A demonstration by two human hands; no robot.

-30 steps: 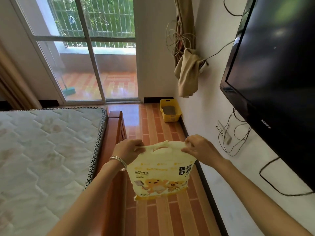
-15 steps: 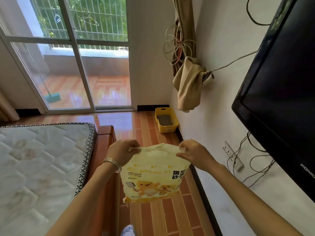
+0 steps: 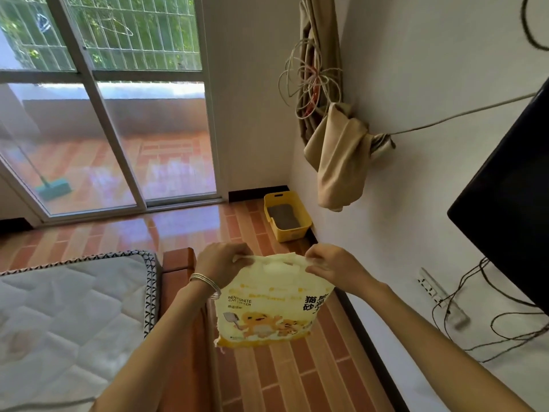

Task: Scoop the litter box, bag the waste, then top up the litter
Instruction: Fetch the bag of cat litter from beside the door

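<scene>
Where two walls meet at the far right, a floor of reddish tiles is seen running from a sliding glass door at its far edge down to the near edge of the view. Along the floor's left edge a quilted mattress is carried on a wooden bed frame. A dark television is mounted on the right wall, and a beige curtain is knotted up and hung above the floor's far right corner. A yellow litter bag, printed with cartoon animals and "BENTONITE CAT LITTER", is held upright in the air over the middle of the floor, between the bed frame and the right wall. A yellow litter box with grey litter inside is set in the far right corner of the floor, against the right wall and well apart from the bag. The bag's top left corner is pinched by the left hand, fingers curled over the edge; the top right corner is gripped likewise by the right hand. Thin silver bangles are worn on the left wrist. A white power strip is seen low on the right wall, with dark cables trailing from it.
</scene>
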